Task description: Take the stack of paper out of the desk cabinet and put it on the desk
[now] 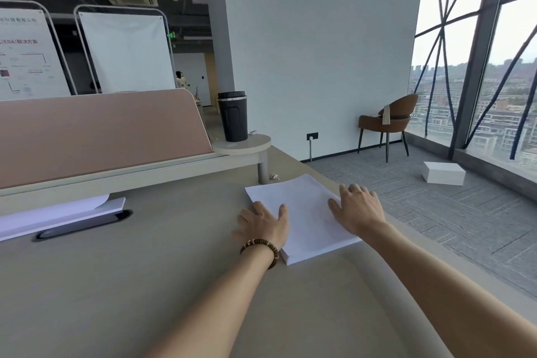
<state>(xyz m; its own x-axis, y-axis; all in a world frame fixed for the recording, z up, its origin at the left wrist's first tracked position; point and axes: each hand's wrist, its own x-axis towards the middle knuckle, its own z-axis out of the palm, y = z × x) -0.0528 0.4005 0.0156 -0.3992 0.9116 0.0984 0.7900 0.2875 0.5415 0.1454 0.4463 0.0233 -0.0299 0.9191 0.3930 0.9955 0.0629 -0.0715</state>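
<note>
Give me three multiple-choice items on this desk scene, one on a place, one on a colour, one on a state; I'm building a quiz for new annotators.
1. Where does the stack of paper lie?
A. On the floor by the chair
B. On the desk near its right edge
C. On the round shelf

2. What colour is the tumbler on the round shelf?
A. Black
B. White
C. Orange

3. How do the hands meet the stack?
A. Both lift it in the air
B. Only one touches it
C. Both rest flat on it

Key:
1 B, the stack sits on the desk beside the drop to the carpet.
2 A, its body and lid are dark.
3 C, the left hand and the right hand lie open at its two sides.
</note>
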